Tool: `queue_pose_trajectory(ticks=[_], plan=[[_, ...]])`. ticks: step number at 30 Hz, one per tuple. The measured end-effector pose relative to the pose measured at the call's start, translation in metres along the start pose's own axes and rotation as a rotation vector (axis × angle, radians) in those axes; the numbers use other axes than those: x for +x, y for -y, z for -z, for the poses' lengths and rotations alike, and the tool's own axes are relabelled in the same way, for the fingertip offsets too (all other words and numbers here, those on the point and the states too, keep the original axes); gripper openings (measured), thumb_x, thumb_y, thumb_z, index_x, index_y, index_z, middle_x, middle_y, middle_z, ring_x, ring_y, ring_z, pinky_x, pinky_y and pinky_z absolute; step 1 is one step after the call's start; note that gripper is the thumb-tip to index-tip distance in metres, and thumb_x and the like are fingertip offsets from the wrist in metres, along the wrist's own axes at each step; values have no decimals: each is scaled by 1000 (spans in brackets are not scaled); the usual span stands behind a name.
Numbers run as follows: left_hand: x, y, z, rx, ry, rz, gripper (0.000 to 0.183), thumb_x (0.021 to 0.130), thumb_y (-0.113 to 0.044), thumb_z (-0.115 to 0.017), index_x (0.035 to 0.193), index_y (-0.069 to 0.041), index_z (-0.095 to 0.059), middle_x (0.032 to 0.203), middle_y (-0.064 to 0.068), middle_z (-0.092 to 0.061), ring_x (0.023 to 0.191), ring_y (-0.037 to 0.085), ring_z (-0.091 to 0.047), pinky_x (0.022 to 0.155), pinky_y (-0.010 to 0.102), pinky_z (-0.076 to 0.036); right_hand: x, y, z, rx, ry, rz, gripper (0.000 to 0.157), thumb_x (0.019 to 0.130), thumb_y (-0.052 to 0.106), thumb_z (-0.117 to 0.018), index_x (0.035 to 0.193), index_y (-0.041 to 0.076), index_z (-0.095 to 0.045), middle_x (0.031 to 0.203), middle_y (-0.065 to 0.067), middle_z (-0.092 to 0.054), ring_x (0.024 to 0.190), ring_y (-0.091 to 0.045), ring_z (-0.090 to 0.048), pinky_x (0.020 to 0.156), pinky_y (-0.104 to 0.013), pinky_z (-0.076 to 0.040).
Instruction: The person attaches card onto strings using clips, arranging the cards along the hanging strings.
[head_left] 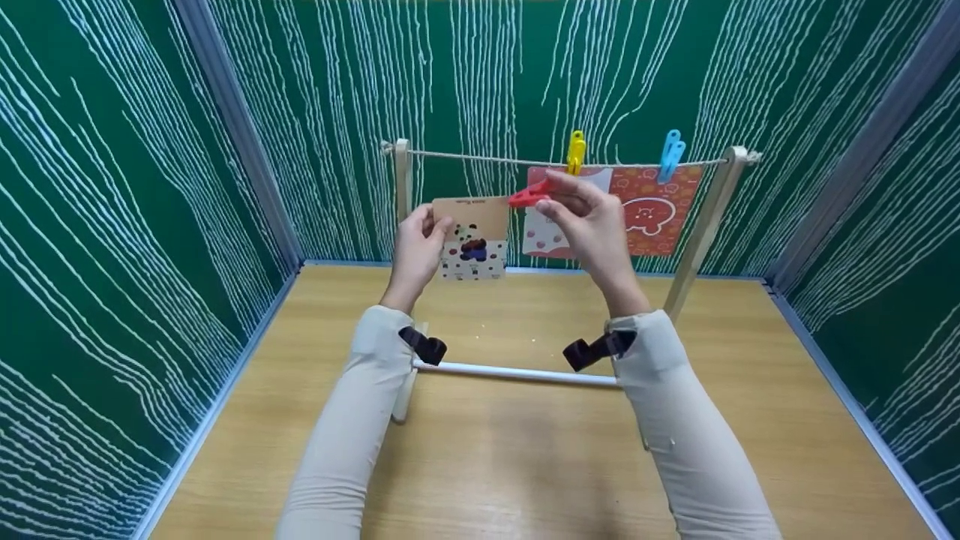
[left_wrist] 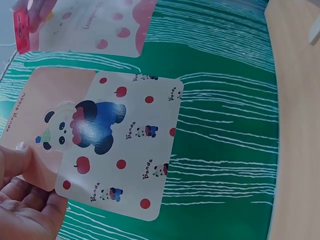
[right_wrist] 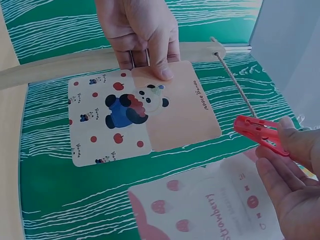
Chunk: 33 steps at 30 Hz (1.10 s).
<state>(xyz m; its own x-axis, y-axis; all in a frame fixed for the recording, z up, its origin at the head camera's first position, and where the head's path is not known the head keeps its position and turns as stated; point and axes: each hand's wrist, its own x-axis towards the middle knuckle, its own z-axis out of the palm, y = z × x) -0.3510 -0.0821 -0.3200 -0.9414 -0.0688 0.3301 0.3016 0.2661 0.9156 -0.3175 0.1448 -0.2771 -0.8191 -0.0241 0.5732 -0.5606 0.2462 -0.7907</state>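
My left hand (head_left: pixel 421 244) pinches a panda card (head_left: pixel 472 251) by its left edge, thumb on the printed face. The card is peach above and white below, with a panda and red apples, seen close up in the left wrist view. In my right hand (head_left: pixel 596 225) a red clothespin (head_left: pixel 529 194) is held between thumb and fingers, its tip by the card's upper right corner. Beside it, a strawberry card (right_wrist: pixel 210 205) and an orange-red card (head_left: pixel 660 214) hang from the rope (head_left: pixel 487 157). A yellow clothespin (head_left: pixel 576 152) and a blue clothespin (head_left: pixel 671 156) grip the rope there.
The rope runs between a left wooden post (head_left: pixel 403 176) and a right wooden post (head_left: pixel 705 225). A white crossbar (head_left: pixel 525 373) joins the stand low down, over the wooden table (head_left: pixel 510 465). Green walls with white streaks (head_left: pixel 360 75) enclose the sides and back.
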Motion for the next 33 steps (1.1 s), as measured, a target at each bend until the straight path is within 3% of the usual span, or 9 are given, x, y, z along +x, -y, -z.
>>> queue_pose_trajectory(ticks=[6, 16, 25, 33], plan=[[3, -4, -1, 0, -14, -52, 23, 99, -12, -51, 119, -3, -56, 111, 12, -64, 91, 16, -56, 76, 23, -48, 6, 6, -2, -35, -55, 41, 40, 89, 24, -67, 125, 8, -63, 118, -6, -69, 103, -13, -67, 94, -25, -50], [11, -12, -5, -12, -15, -34, 27, 100, -16, -49, 125, -6, -54, 116, 10, -63, 91, 17, -56, 74, 22, -49, 19, 22, -6, -61, -105, 84, 33, 89, 19, -67, 120, 8, -66, 112, -6, -70, 97, -11, -67, 90, -22, -50], [19, -21, -3, 13, -47, -60, 22, 100, -16, -50, 118, -5, -56, 101, 9, -60, 78, 15, -52, 64, 21, -44, 31, 31, -11, -63, -115, 111, 27, 90, 14, -65, 116, 7, -67, 109, -7, -70, 94, -13, -68, 87, -21, -51], [21, -27, -4, 1, -48, -80, 20, 101, -15, -48, 117, -5, -54, 101, 8, -58, 84, 15, -53, 69, 20, -46, 38, 35, -16, -109, -117, 131, 27, 90, 12, -65, 116, 7, -67, 110, -8, -70, 94, -15, -68, 84, -19, -51]])
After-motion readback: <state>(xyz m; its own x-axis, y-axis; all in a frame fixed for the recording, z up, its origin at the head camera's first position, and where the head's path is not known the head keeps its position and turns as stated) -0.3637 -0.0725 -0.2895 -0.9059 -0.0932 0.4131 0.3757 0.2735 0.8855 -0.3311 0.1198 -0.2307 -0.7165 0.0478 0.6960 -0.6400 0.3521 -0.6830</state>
